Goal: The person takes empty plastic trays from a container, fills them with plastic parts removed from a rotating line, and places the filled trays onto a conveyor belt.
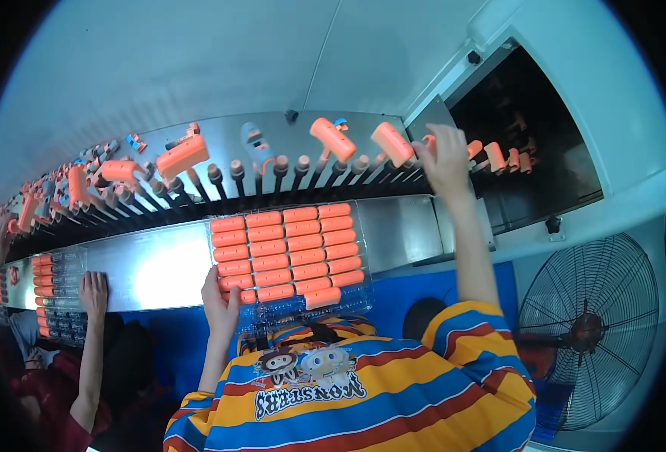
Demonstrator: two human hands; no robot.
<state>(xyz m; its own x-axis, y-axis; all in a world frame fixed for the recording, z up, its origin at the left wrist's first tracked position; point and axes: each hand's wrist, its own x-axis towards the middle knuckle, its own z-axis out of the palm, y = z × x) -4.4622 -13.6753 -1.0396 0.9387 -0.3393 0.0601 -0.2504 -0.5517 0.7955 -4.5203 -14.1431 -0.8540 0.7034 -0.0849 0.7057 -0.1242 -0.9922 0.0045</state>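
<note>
A clear plastic tray [357, 297] in front of me carries rows of orange half-round plastic pieces [303, 255]. One piece [322, 297] sits tilted across its near row. At the tray's left edge rests my left hand [221, 303], thumb and fingers apart around the end of a piece; its fingertips are partly hidden. My right hand [447, 162] reaches up to the row of dark upright pegs [300, 172]. Its fingers close on an orange plastic piece [428, 142], mostly covered by the hand. Just left of it, another orange piece [391, 144] stands on a peg.
More orange and grey parts [257, 147] ride on the pegs, which run into a dark opening [529, 128] at right. A co-worker's hand [93, 292] lies on the metal bench [152, 264] at left, beside a second tray [67, 282]. A fan [587, 331] stands at right.
</note>
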